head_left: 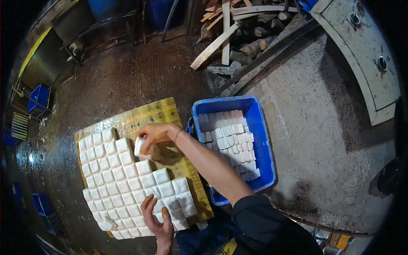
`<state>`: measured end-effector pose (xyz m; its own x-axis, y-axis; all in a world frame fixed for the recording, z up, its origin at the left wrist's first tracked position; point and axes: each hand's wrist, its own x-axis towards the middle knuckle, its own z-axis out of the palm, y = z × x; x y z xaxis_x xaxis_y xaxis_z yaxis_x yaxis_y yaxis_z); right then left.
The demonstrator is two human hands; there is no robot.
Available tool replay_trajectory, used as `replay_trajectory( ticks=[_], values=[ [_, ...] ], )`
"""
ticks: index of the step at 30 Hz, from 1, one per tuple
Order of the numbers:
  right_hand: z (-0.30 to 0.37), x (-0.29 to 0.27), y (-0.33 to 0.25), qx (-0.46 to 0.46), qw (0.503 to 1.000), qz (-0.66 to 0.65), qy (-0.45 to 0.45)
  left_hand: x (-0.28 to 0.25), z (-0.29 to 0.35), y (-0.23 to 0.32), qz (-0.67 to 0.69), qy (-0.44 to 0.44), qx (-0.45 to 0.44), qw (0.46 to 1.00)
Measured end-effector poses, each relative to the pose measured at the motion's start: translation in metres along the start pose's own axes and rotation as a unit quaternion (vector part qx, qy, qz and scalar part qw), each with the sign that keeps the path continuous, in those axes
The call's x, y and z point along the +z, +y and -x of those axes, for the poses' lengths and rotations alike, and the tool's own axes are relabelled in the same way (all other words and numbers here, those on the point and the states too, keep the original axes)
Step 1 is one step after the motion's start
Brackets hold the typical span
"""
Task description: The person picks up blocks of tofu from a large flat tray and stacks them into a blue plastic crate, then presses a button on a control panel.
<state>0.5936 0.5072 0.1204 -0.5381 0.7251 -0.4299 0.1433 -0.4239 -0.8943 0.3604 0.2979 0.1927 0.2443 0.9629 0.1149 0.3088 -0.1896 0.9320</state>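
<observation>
Right hand (157,133): pinching a white block (139,146); twelve o'clock on yellow board (155,112);
Left hand (160,223): thumb spread, against block rows (112,175); board's five o'clock;
Blue tub (265,151): board's three o'clock; white pieces (231,138) inside

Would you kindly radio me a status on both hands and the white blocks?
Right hand pinching one white block. Left hand spread over the gridded blocks, contact unclear. Right forearm crosses the blue tub, partly hiding it.
</observation>
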Motion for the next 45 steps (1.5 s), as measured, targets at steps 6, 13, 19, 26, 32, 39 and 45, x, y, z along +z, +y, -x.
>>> replay_trajectory(
  ticks=[6, 13, 19, 26, 32, 39, 45],
  values=[
    [0.181, -0.06, 0.014, -0.167, 0.971, -0.105, 0.137, 0.104, -0.029, 0.018, 0.094, -0.131, -0.002, 0.987],
    [0.332, -0.155, 0.087, 0.069, 0.954, -0.11, 0.269, 0.354, -0.08, -0.04, -0.013, -0.213, 0.08, 0.974],
    [0.322, -0.208, 0.142, 0.219, 0.947, 0.084, 0.219, 0.481, -0.111, -0.084, -0.233, -0.296, 0.079, 0.923],
    [0.279, -0.236, 0.2, 0.356, 0.86, 0.332, 0.151, 0.507, -0.108, -0.116, -0.327, -0.344, 0.096, 0.875],
    [0.252, -0.225, 0.219, 0.44, 0.776, 0.436, 0.122, 0.495, -0.109, -0.121, -0.296, -0.336, 0.133, 0.884],
    [0.246, -0.219, 0.246, 0.482, 0.77, 0.412, 0.07, 0.487, -0.113, -0.112, -0.271, -0.364, 0.124, 0.882],
    [0.26, -0.216, 0.261, 0.448, 0.789, 0.421, 0.027, 0.481, -0.118, -0.092, -0.286, -0.48, 0.101, 0.823]
  ],
)
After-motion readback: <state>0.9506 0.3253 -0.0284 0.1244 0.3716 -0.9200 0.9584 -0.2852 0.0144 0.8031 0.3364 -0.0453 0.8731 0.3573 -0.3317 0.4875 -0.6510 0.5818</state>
